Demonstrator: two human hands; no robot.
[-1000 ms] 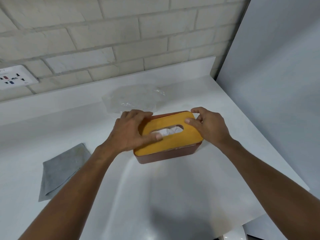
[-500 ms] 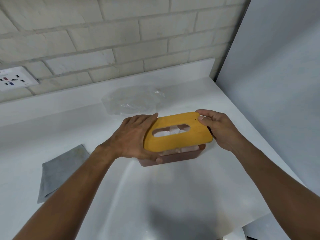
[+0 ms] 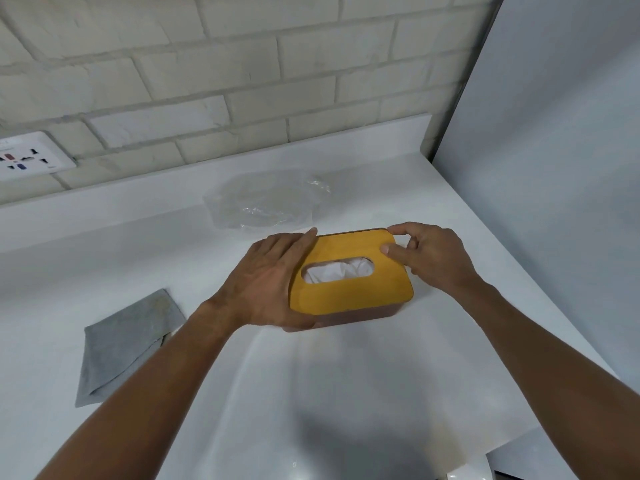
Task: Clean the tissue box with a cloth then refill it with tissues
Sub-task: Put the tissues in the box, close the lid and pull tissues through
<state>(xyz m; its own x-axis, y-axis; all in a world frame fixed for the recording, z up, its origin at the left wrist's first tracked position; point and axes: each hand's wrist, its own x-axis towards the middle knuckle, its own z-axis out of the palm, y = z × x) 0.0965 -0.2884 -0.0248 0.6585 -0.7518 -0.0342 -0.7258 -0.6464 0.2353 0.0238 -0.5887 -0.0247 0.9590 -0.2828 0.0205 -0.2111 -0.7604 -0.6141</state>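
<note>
Head view — down, close over counter (image 3: 346,393)

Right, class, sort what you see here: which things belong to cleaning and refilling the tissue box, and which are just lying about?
Job in hand:
box, gripped by the left hand
lid, pinched by the right hand
tissues in the slot
cloth, lying to the left

Lying about:
plastic wrap behind the box
wall socket

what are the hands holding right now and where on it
The left hand grips the tissue box by its left end. The right hand pinches the yellow lid at its far right corner, thumb on top.
</note>
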